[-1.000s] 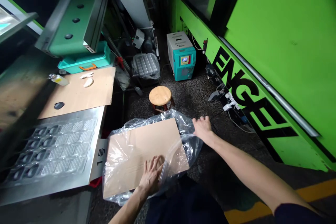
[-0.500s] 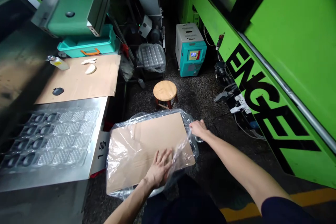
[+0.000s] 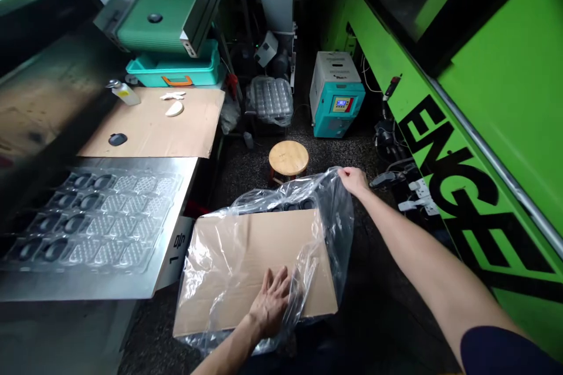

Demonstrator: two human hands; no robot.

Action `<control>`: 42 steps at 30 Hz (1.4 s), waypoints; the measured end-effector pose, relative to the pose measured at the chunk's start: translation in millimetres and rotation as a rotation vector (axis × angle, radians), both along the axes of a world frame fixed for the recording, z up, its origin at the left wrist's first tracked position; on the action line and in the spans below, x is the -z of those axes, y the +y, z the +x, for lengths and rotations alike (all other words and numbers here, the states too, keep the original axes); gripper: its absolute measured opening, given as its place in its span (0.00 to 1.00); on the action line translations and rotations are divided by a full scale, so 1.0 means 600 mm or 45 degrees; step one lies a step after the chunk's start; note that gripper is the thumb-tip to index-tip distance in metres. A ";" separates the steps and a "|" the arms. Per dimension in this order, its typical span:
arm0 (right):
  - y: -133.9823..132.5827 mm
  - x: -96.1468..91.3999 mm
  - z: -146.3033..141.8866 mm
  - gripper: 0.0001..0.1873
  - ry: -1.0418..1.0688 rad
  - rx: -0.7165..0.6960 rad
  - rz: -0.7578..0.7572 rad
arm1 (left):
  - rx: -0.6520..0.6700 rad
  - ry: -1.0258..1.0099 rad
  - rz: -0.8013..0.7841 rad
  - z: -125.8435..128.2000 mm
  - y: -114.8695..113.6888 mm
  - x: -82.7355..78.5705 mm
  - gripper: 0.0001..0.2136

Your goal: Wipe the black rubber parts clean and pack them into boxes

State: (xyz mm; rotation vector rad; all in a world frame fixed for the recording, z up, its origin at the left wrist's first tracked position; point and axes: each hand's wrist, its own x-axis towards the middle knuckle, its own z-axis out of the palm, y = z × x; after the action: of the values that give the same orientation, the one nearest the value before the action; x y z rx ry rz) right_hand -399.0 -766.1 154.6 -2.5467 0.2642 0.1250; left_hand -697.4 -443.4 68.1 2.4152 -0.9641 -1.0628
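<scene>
While the left hand [image 3: 273, 300] lies open on stiff cardboard [image 3: 246, 246], the right hand [image 3: 353, 179] pinches the plastic bag [image 3: 341, 217]; likely limp, slippery, best rim-held.

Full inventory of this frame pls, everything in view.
cardboard sheet: 1, brown, in the bag, bottom centre
clear bag: 1, transparent, around that sheet
stool: 1, light wood, floor beyond the bag
blister tray: 1, clear, on metal table, left
bench cardboard: 1, brown, beyond the tray
bottle: 1, pale, bench cardboard's far-left corner
crate: 1, teal, behind bench cardboard
control unit: 1, white and teal, back floor
machine: 1, green, right
left hand: flat on cardboard sheet
right hand: gripping the bag's raised far edge
</scene>
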 end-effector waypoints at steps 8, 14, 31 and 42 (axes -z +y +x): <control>0.085 -0.025 -0.131 0.27 0.223 -0.521 0.545 | -0.130 -0.044 -0.045 0.011 -0.011 0.051 0.40; 0.065 0.000 -0.262 0.25 0.456 -0.780 0.427 | -0.362 -0.153 -0.126 0.042 -0.063 0.096 0.34; 0.100 0.094 -0.372 0.20 0.301 -0.846 -0.133 | -1.953 -0.621 -0.030 0.216 0.347 -0.103 0.36; 0.209 0.052 -0.258 0.40 0.376 -0.844 -0.265 | -2.123 -0.305 -1.417 0.034 0.401 -0.206 0.09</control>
State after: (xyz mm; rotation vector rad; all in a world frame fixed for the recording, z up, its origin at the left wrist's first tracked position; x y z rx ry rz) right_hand -553.9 -640.7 123.5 -2.7153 -0.4934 0.7603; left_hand -676.8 -202.8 191.7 1.4378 0.4923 0.3552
